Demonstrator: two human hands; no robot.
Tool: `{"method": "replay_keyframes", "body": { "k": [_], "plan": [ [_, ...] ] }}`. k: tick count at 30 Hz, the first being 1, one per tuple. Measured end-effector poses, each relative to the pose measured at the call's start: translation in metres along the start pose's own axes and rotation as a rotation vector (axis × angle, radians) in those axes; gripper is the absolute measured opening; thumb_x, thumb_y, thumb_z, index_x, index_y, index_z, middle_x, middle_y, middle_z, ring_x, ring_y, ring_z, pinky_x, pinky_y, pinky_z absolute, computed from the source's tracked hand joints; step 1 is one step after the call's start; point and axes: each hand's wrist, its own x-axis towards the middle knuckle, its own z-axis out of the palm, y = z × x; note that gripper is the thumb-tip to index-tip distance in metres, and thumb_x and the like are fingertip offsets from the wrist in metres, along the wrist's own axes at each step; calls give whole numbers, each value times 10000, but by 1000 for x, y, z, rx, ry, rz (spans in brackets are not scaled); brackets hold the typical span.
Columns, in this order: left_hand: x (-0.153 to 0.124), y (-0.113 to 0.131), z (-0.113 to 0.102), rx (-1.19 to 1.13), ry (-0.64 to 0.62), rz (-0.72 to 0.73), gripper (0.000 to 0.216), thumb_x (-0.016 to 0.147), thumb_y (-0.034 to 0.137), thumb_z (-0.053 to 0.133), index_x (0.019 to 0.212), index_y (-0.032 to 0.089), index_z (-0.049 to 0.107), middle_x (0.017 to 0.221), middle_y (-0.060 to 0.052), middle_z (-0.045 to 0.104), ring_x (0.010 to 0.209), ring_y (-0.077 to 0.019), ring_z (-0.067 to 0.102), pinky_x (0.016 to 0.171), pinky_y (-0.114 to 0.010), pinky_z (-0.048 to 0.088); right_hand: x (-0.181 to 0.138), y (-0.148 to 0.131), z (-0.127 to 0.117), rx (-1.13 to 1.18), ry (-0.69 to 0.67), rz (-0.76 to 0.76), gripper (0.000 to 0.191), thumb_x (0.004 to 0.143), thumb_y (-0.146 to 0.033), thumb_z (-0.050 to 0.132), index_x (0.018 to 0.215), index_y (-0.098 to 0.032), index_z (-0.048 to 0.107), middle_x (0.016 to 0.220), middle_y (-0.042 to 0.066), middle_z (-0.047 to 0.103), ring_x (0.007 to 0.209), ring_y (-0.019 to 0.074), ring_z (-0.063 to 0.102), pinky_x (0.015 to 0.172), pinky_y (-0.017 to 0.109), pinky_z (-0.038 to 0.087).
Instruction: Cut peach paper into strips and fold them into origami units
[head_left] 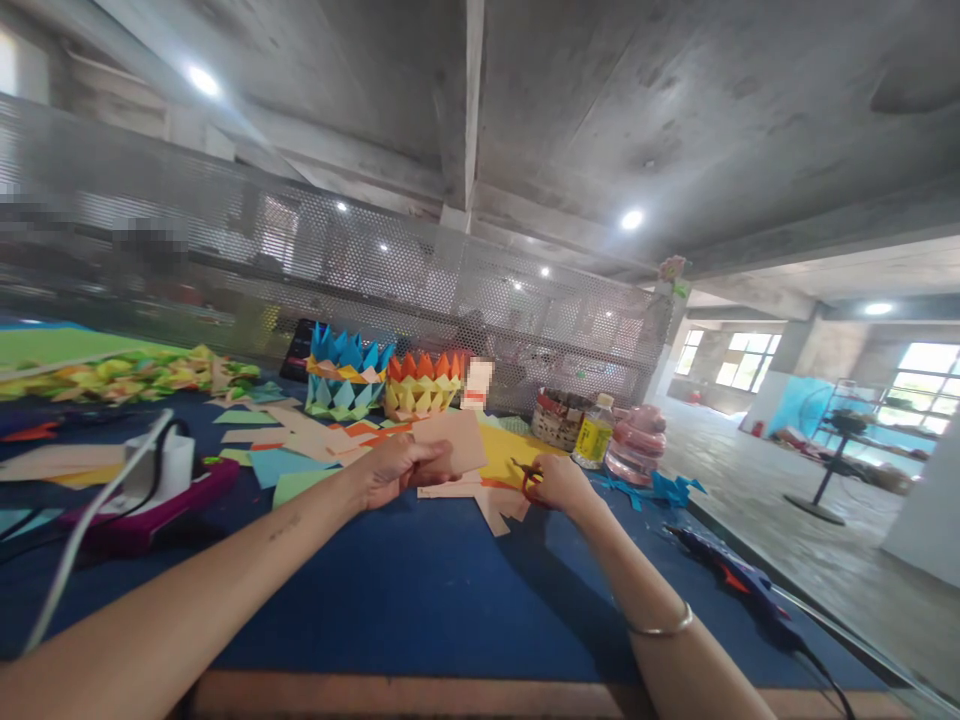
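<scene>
My left hand (394, 470) pinches a piece of pale pink paper (459, 448) between thumb and fingers, holding it up over the table. A pair of scissors (531, 484) with reddish handles is in my right hand (564, 484), just right of the paper, its tips pointing left. The blades are apart from the pink paper. Beneath and behind my hands lie a yellow sheet (506, 450) and several pale pink paper strips (491, 512). Behind them stand a blue folded-paper basket (346, 385) and an orange and yellow one (421, 388).
A purple power strip (202, 505) with cables lies at left, near folded paper pieces (150, 375). At right are a yellow-labelled bottle (595, 435), a pink jar (637, 445), blue paper scraps (667, 488) and a glue gun (731, 570). A perforated metal panel (420, 270) borders the back.
</scene>
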Motion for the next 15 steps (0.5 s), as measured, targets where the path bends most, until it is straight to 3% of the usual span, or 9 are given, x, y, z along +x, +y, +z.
{"method": "replay_keyframes", "body": {
  "k": [2,4,7,9,12,15],
  "plan": [
    [0,0,0,-2,15,-9,277,674,127,702,930,77,609,814,-132,708,699,-227,695,506,-186,565,-1,1,-1,-29,-15,16,224,673,-176,591,863,-98,680,912,191,640,864,295,584,663,313,378],
    [-1,1,2,-2,19,-10,254,683,117,691,921,76,613,802,-129,708,690,-222,695,507,-187,565,-3,-4,0,-6,15,-36,256,718,-240,584,925,-124,681,1007,183,609,928,295,557,712,328,379],
    [-2,1,4,-1,27,3,190,703,97,661,889,73,627,777,-113,708,645,-204,692,510,-192,566,-4,-19,7,208,-55,-288,304,792,-317,529,1026,-165,650,979,118,609,854,205,567,716,274,388],
    [-3,1,5,1,35,9,143,715,90,645,856,64,638,750,-109,705,618,-187,686,527,-196,569,-4,-28,15,298,-107,-406,309,781,-269,540,1066,-188,628,952,86,609,824,179,559,716,253,386],
    [-3,1,5,2,36,7,118,717,89,640,831,58,650,745,-110,706,603,-174,680,543,-200,571,-4,-32,27,311,-65,-395,275,746,-231,565,1008,-183,632,891,70,607,775,164,540,672,242,374],
    [-2,0,5,3,28,-5,139,703,98,657,839,66,658,758,-109,710,604,-178,680,530,-199,567,-1,-30,31,378,-106,-346,124,714,-233,583,791,-149,633,690,22,594,610,118,493,548,212,328]
  ]
}}
